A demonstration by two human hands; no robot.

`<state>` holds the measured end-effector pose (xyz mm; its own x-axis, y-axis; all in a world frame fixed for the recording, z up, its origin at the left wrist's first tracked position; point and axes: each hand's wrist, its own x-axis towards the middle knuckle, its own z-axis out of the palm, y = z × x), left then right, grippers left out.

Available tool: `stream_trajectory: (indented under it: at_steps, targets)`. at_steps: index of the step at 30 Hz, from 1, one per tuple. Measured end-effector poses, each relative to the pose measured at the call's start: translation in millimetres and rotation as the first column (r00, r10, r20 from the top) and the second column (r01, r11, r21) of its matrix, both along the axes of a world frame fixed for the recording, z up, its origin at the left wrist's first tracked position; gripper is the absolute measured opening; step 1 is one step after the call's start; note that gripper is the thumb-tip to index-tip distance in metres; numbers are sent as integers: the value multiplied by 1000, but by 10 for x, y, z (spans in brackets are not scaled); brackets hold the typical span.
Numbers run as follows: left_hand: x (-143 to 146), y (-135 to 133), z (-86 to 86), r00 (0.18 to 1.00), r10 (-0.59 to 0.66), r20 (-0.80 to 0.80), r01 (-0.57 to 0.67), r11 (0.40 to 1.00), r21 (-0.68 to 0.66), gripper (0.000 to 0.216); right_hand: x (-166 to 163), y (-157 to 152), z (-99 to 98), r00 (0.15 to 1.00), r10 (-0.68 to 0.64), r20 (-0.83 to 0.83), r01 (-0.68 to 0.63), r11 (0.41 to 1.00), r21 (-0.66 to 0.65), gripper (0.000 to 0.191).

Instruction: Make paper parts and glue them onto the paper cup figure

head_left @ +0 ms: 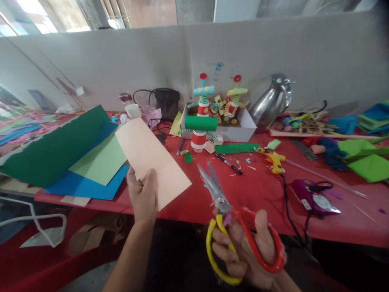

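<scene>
My left hand [142,194] pinches a sheet of peach paper [152,156] along its lower edge, thumb on top, holding it tilted above the table. In my right hand [243,247] are large scissors [221,202] with one yellow and one red handle loop. Their blades stand slightly apart and point away from me, to the right of the paper without touching it. Beyond the blades, a paper figure [199,140] with a green tube across its middle and coiled arms stands upright on the red table [185,182].
Green and blue sheets [91,184] lie at the left. Behind the figure is a white box [240,132] with another figure in it. To the right are a yellow glue gun [275,160] with its cord, a steel jug [270,101], a purple box [314,198] and paper scraps.
</scene>
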<state>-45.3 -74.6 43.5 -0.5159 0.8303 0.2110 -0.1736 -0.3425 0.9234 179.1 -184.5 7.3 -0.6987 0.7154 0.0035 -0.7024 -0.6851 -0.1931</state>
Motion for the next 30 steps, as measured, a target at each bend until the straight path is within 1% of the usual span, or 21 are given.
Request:
stream_trajectory:
  at_steps: [2, 3, 8, 11, 16, 21, 30]
  targets:
    - [-11, -1, 13, 1000, 7, -8, -7, 1000, -2, 52, 51, -4, 17, 999, -25, 28, 25, 1000, -2, 92]
    - [-12, 5, 19, 1000, 9, -4, -9, 1000, -3, 52, 71, -9, 24, 999, -17, 46, 16, 1000, 4, 93]
    - [-40, 100, 2, 999, 32, 40, -33, 999, 12, 53, 95, -74, 31, 988, 74, 133, -83, 995, 57, 90]
    - [-94, 163, -31, 996, 67, 54, -67, 998, -13, 50, 71, -97, 12, 980, 107, 167, -119, 991, 61, 89]
    - [-148, 199, -67, 994, 81, 77, -77, 995, -61, 48, 17, -68, -16, 984, 118, 137, -132, 986, 101, 89]
    - [-132, 201, -98, 993, 72, 89, -66, 995, -69, 49, -14, -44, -4, 980, 139, 145, -150, 986, 71, 86]
    - [-119, 199, -109, 989, 78, 122, -68, 994, -88, 50, -8, -52, -25, 981, 114, 158, -126, 990, 66, 85]
